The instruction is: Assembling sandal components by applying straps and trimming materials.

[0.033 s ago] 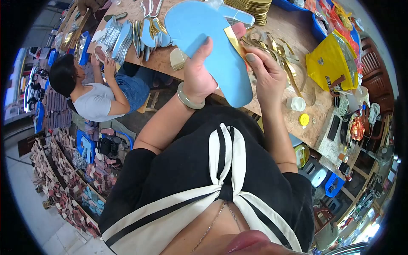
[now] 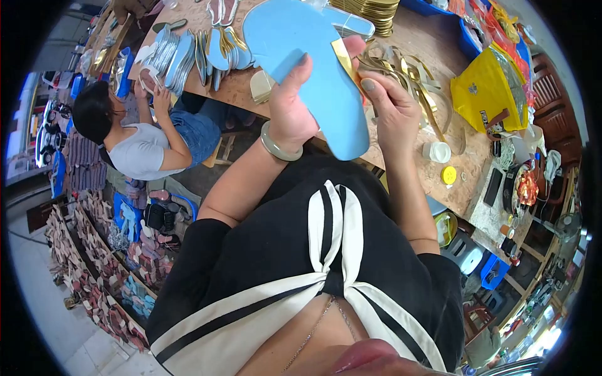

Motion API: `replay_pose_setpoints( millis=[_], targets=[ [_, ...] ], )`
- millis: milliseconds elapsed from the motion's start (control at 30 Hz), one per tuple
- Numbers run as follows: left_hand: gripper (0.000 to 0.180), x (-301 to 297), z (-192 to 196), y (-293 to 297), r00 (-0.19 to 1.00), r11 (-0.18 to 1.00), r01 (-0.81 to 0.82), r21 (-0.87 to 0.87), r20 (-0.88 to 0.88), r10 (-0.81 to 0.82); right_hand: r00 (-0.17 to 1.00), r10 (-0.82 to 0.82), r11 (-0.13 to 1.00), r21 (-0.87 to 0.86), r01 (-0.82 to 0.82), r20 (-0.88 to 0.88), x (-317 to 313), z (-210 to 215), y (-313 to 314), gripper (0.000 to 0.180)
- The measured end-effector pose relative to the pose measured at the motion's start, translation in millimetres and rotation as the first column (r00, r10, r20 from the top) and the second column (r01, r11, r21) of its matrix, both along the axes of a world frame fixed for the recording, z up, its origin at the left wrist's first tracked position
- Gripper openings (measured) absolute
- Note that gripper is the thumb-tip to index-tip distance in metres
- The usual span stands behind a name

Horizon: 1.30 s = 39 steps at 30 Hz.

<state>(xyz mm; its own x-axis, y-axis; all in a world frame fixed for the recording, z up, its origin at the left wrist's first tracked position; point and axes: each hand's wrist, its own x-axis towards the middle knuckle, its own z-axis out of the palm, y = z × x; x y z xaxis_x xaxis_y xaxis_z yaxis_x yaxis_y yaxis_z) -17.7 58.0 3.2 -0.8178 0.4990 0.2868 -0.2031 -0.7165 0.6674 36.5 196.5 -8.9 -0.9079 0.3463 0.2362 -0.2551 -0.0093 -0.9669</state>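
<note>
At twelve o'clock, the left hand (image 2: 295,108) grips the blue sole (image 2: 329,94) and the right hand (image 2: 398,114) pinches the gold strip (image 2: 342,57) at its two-o'clock edge, attachment seemingly unfinished, while loose gold straps (image 2: 412,74) lie at one o'clock on the counter (image 2: 436,41).

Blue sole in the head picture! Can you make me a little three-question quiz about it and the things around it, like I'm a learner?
1. True or false: the left hand is touching the blue sole.

2. Pick one: what colour is the strip on the blue sole, next to the right hand?
A) red
B) gold
C) green

3. Fill in the gap: in the picture, the yellow bag is to the ____ of the right hand.

Key: 1 true; 2 B; 3 right.
</note>
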Motion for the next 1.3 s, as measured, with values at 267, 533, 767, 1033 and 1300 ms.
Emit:
replay_pose_setpoints(
  millis=[267,533,767,1033,1300],
  targets=[
    [0.049,7,18,1,0.999,0.997,-0.048,0.061,-0.011,0.049,0.943,0.268,0.841,-0.525,-0.130,0.196,25,-11,-4,0.014],
    [0.049,21,27,-4,0.992,0.995,-0.099,0.001,-0.076,0.099,0.948,0.286,0.833,-0.525,-0.174,0.139,38,-2,-8,0.016],
    [0.050,26,29,-7,0.980,0.992,-0.119,-0.031,-0.166,0.113,0.976,0.195,0.929,-0.339,-0.151,0.099,35,1,6,0.014],
    [0.051,23,29,-10,0.974,0.987,-0.161,-0.029,-0.164,0.154,0.953,0.278,0.890,-0.406,-0.208,0.120,39,-2,-11,0.014],
    [0.055,27,20,-22,0.997,0.994,0.076,-0.082,0.029,-0.074,0.983,0.184,0.859,0.483,-0.171,0.020,42,1,-14,0.015]
  ],
)
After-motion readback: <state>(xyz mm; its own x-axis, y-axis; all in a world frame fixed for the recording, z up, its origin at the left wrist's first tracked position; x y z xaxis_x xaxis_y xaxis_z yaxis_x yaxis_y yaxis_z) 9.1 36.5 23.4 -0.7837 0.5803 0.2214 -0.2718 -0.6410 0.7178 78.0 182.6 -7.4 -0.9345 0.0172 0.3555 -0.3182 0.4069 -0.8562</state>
